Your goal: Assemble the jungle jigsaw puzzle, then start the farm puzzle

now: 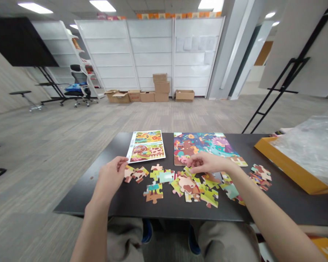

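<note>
My left hand [113,177] pinches the lower left corner of a picture sheet [149,146] printed with a farm scene and an animal scene. Just below its fingertips lie brown-spotted puzzle pieces [140,174]. My right hand [206,162] is curled over the loose pile, thumb and fingers closing on a green puzzle piece [188,170] partly hidden by them. In the middle is a heap of jigsaw pieces [187,184], some overlapping. Two joined-looking pieces [153,193] sit nearer me. Behind the right hand lies a colourful puzzle board [202,142] with a forest picture.
A yellow box [292,168] with clear plastic wrap [311,145] stands at the right of the black table [98,193]. More pieces [261,176] are stacked beside it. Beyond the table are cardboard boxes [161,87], white shelving [153,54] and an office chair [79,85].
</note>
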`<state>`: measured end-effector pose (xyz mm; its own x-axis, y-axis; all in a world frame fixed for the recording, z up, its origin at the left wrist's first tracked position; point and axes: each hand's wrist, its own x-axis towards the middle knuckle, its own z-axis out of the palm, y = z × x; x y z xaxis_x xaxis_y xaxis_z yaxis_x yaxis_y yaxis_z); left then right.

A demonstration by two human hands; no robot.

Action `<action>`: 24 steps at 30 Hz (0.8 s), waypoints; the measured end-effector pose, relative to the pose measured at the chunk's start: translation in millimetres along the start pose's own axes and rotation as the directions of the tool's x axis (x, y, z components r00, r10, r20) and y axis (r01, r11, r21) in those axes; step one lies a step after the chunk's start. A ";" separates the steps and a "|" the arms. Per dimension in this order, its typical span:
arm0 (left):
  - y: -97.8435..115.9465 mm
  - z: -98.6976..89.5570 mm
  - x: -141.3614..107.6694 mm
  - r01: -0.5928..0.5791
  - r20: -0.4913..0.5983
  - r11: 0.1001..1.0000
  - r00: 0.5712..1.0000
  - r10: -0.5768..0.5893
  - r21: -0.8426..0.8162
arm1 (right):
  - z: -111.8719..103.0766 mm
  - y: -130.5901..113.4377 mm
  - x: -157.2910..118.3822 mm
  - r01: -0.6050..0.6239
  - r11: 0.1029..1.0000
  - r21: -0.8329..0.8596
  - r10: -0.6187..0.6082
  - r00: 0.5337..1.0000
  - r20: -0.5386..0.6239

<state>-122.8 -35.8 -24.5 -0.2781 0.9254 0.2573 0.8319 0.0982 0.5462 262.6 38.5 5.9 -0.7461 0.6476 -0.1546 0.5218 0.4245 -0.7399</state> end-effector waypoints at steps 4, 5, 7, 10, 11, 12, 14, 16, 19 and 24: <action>-9.4 -7.8 -3.0 -0.001 0.062 0.985 0.998 -0.010 0.171 | -2.5 -2.3 -0.6 -0.017 0.999 -0.028 0.016 0.999 -0.048; -9.6 -8.3 -4.3 -0.009 0.084 0.981 0.996 -0.007 0.195 | -3.9 -3.8 -1.2 -0.028 0.999 -0.036 0.025 0.998 -0.061; -8.2 -7.9 -6.9 -0.023 0.135 0.976 0.991 -0.007 0.218 | -7.5 -6.0 -2.7 -0.040 0.998 -0.044 0.036 0.996 -0.082; -3.1 -6.5 -9.1 -0.026 0.210 0.970 0.977 -0.026 0.240 | -13.8 -4.3 -5.0 -0.040 0.998 -0.056 0.034 0.994 -0.103; -1.1 -6.4 -9.2 -0.022 0.222 0.966 0.974 -0.038 0.259 | -16.1 -2.2 -5.7 -0.041 0.998 -0.055 0.035 0.993 -0.113; 0.9 -6.5 -9.1 -0.016 0.227 0.959 0.972 -0.051 0.282 | -18.3 0.6 -6.5 -0.042 0.998 -0.047 0.036 0.991 -0.128; 5.0 -7.3 -8.8 -0.015 0.242 0.952 0.968 -0.062 0.304 | -22.2 7.0 -7.6 -0.046 0.999 -0.008 0.043 0.981 -0.188; 8.6 -7.7 -9.3 -0.042 0.297 0.967 0.954 -0.037 0.253 | -24.9 13.1 -7.9 -0.052 0.998 0.025 0.057 0.959 -0.278; 12.6 -5.8 -12.5 -0.134 0.389 0.979 0.919 0.064 0.156 | -26.4 19.8 -6.6 -0.062 0.997 0.037 0.072 0.927 -0.368; 21.7 -0.7 -18.1 -0.215 0.374 0.947 0.920 0.114 0.240 | -26.2 28.5 -3.5 -0.013 1.000 0.018 0.019 0.914 -0.406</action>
<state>-100.1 -50.7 -16.8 0.0184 0.9998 0.0010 0.9626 -0.0180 0.2702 290.9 64.9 2.4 -0.5035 0.8569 0.1103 0.5245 0.4046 -0.7492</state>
